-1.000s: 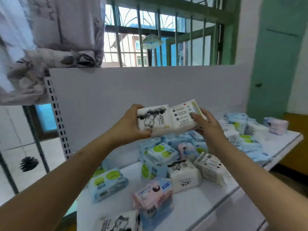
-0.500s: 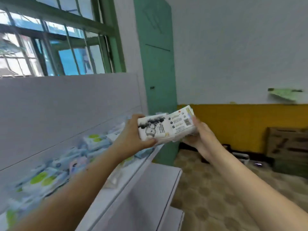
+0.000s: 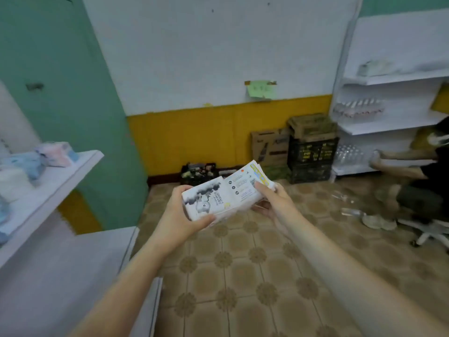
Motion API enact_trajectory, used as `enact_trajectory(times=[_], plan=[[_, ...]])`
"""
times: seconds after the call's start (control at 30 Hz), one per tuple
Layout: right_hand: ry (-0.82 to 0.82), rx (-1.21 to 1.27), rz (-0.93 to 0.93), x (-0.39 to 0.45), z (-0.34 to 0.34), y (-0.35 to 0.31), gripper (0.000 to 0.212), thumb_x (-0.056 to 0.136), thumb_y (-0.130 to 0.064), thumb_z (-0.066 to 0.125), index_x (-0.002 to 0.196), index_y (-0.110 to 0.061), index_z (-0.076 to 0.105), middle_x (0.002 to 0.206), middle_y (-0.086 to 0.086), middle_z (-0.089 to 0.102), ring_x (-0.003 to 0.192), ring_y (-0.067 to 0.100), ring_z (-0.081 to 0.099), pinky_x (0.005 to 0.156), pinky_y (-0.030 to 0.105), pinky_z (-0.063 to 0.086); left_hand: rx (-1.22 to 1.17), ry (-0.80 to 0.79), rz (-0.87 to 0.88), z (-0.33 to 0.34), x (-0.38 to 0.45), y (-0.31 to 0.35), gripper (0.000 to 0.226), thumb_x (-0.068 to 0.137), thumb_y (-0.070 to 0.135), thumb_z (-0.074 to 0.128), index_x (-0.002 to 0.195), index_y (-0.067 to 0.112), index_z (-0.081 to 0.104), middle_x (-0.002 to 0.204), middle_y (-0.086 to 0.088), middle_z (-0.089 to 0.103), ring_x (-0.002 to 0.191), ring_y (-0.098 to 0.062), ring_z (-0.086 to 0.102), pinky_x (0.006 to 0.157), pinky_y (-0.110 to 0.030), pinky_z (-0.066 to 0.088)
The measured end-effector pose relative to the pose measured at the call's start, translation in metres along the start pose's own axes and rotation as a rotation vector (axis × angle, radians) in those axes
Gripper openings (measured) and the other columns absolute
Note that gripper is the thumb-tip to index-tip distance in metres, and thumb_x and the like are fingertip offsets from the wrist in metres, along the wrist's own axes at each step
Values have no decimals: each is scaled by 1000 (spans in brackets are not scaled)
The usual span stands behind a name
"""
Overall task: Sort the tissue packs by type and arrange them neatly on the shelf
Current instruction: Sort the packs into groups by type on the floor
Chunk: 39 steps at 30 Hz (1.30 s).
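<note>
Both hands clamp the white soft-plastic tissue packs (image 3: 224, 197), left hand (image 3: 181, 218) near end, right hand (image 3: 272, 200) far end, out over tiled floor; loosen either grip, the upper pack could slide off.

Glossy plastic film, printed white with grey ink art, wrapping the two rectangular tissue packs (image 3: 226, 198) between the hands. Same soft, slightly shiny film on the pastel blue and pink packs (image 3: 57, 154) near the outer corner of the white shelf (image 3: 80, 166), itself smooth painted metal, matt. Matt brown cardboard on the boxes (image 3: 269, 147) against the yellow wall. Hard black plastic crate (image 3: 312, 159), latticed. Clear shiny plastic bottles (image 3: 349, 152). Patterned tan floor tiles (image 3: 243, 276), smooth with dull sheen.
</note>
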State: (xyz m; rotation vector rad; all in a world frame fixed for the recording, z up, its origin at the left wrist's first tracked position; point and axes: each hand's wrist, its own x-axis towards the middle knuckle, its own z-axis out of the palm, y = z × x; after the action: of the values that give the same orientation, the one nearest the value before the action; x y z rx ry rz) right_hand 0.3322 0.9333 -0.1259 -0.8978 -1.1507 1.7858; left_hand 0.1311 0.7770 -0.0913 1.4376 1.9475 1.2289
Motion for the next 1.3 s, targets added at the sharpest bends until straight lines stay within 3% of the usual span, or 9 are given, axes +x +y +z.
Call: enact_trajectory(times=[0.13,0.27,0.47,0.57,0.67,0.87,1.07,1.2,1.3], plan=[[184,7,65,19,-78,22,52,83,-27,76,124,-15,45,122,12,65,100,27,70,84,43,59,-17,-141,-67,81,38,-19,71,74,24,87,125,29,38,112,12,63,86,11,63,63,-9,49],[391,41,98,36,-138,42,50,85,-21,75,124,-14,45,115,9,68,87,18,70,75,33,58,-35,-274,-121,149,81,-38,69,73,27,87,121,28,38,111,11,63,83,7,64,61,-12,50],[497,30,156,85,-203,45,47,83,-29,77,124,-16,58,110,8,74,99,22,71,87,35,56,-113,-452,-117,236,167,-52,70,69,30,89,118,31,39,113,9,64,93,-3,66,71,-22,53],[509,-19,204,113,-220,34,23,85,-27,74,105,-26,62,107,5,74,101,24,69,96,40,50,-129,-526,-114,264,209,-53,68,68,26,90,113,33,40,118,6,62,101,-7,65,85,-31,57],[525,-27,244,142,-239,29,19,86,-32,72,100,-31,58,103,2,70,95,25,66,99,47,47,-91,-577,-81,293,252,-53,70,64,34,92,112,37,41,114,12,61,97,-3,64,81,-28,56],[475,60,306,199,-301,33,68,79,-73,51,136,-37,44,128,0,60,113,29,61,99,55,47,-58,-633,-100,362,316,-57,72,64,32,91,116,31,42,110,14,62,91,1,64,68,-19,50],[421,184,394,274,-388,40,83,78,-86,21,134,-34,55,130,4,63,118,36,58,95,54,47,6,-605,-169,440,367,-70,78,60,30,93,120,26,42,113,10,60,96,-1,61,74,-23,50],[386,22,538,335,-454,50,61,96,-65,30,136,-25,51,134,4,59,110,31,62,85,46,51,66,-581,-264,500,389,-74,78,61,36,91,120,31,40,114,11,58,100,-10,63,81,-32,55],[301,-79,656,375,-499,58,49,99,-47,47,141,-22,45,120,2,68,94,22,68,72,35,56,99,-557,-326,547,401,-75,82,61,33,91,126,29,41,114,9,58,98,-9,62,82,-31,55]])
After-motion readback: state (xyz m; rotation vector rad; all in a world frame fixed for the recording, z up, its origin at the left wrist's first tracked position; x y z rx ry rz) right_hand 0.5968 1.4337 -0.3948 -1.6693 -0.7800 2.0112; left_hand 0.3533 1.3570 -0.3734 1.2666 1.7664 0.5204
